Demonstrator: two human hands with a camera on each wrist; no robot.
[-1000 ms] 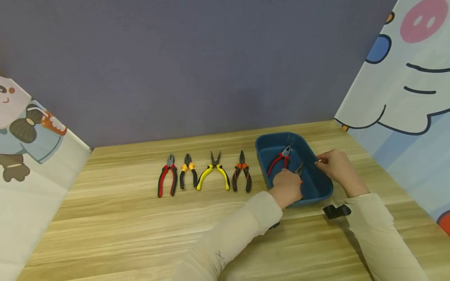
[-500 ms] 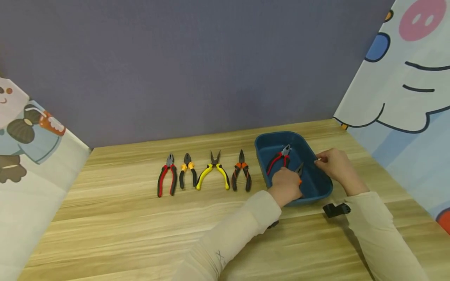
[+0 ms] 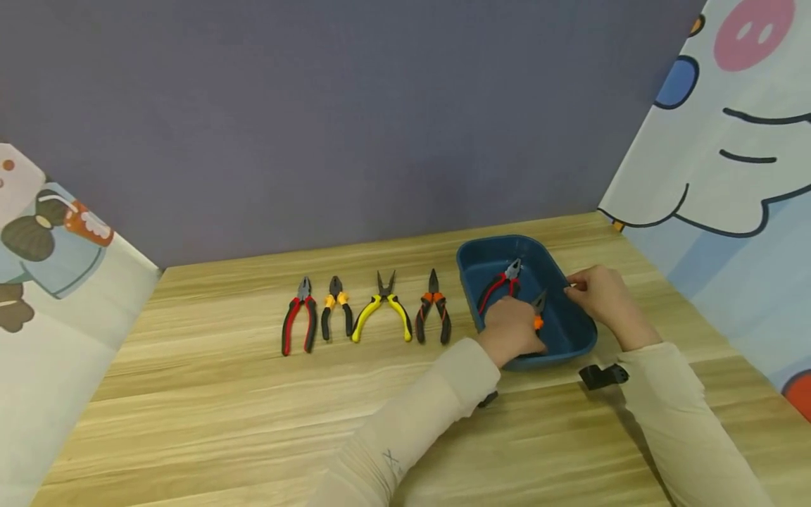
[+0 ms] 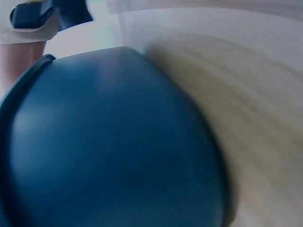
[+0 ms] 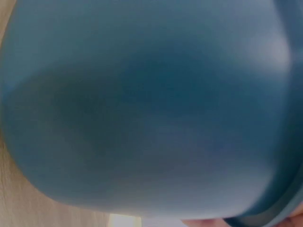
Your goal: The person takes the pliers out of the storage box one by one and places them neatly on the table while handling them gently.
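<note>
A dark blue plastic bin (image 3: pixel 573 331) stands at the right of the table. My left hand (image 3: pixel 512 328) reaches over its near rim, knuckles up, fingertips hidden. Beside those fingers lie pliers with orange and black handles (image 3: pixel 538 322), their handles partly covered by the hand; I cannot tell whether the fingers still grip them. Red and black combination pliers (image 3: pixel 500 282) lie farther back in the bin. My right hand (image 3: pixel 598 292) pinches the bin's right rim between thumb and fingers. Both wrist views are mostly filled by the bin's outer wall (image 4: pixel 113 142).
Left of the bin, a row of pliers lies on the wooden table (image 3: pixel 222 408): red and black ones (image 3: pixel 299 317), small yellow and black ones (image 3: pixel 336 308), yellow long-nose pliers (image 3: pixel 382 308) and orange and black long-nose pliers (image 3: pixel 434 308). A grey wall panel (image 3: pixel 380 127) stands behind.
My left hand has shifted slightly left in the bin, and more of the orange and black handles shows beside it. My right hand stays on the rim. The head view has drifted a little.
</note>
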